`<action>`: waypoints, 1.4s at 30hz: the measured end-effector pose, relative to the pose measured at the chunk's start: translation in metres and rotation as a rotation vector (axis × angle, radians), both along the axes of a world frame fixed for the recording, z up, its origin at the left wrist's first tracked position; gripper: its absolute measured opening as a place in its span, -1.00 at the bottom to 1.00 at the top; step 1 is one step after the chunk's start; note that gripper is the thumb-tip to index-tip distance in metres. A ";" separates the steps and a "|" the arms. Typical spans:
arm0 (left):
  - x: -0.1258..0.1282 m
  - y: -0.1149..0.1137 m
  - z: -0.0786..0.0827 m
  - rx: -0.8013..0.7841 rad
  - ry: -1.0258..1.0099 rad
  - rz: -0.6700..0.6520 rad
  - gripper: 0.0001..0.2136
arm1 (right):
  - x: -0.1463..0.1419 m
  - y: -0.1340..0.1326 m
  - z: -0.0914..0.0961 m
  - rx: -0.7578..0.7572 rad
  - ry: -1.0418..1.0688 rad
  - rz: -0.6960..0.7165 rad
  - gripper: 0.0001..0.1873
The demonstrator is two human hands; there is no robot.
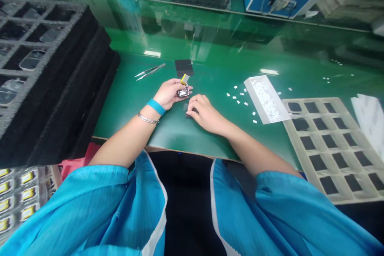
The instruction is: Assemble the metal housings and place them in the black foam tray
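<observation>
My left hand is closed around a small open device housing with a pale rim, its inside facing up. A yellow and silver battery stands tilted up at the housing's far edge, by my thumb. Just to the right, my right hand is low over the mat, its thumb and fingers pinched together. At those fingertips is a small dark piece, too blurred to name. Beyond my left hand lie silver tweezers and a flat black square pad.
A white box of small white pieces stands at right, with several pieces scattered on the green mat. Beside it is a beige compartment tray. Stacked black foam trays rise at left. A shelf with equipment spans the back.
</observation>
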State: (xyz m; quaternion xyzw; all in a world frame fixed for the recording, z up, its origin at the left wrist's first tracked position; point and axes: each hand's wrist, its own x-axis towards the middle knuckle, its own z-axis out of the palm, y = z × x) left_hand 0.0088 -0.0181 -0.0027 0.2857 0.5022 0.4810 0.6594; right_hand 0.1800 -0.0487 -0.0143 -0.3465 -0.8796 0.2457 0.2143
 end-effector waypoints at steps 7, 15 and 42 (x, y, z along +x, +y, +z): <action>0.004 -0.004 0.004 0.020 0.065 0.003 -0.87 | 0.016 -0.005 0.022 0.374 0.461 -0.215 -0.85; 0.017 -0.019 0.012 0.114 0.098 -0.131 -0.82 | 0.013 0.010 0.011 -0.139 0.619 -0.315 -0.76; 0.021 -0.022 0.011 0.052 0.082 -0.143 -0.87 | 0.002 0.008 0.002 -0.060 0.473 -0.338 -0.87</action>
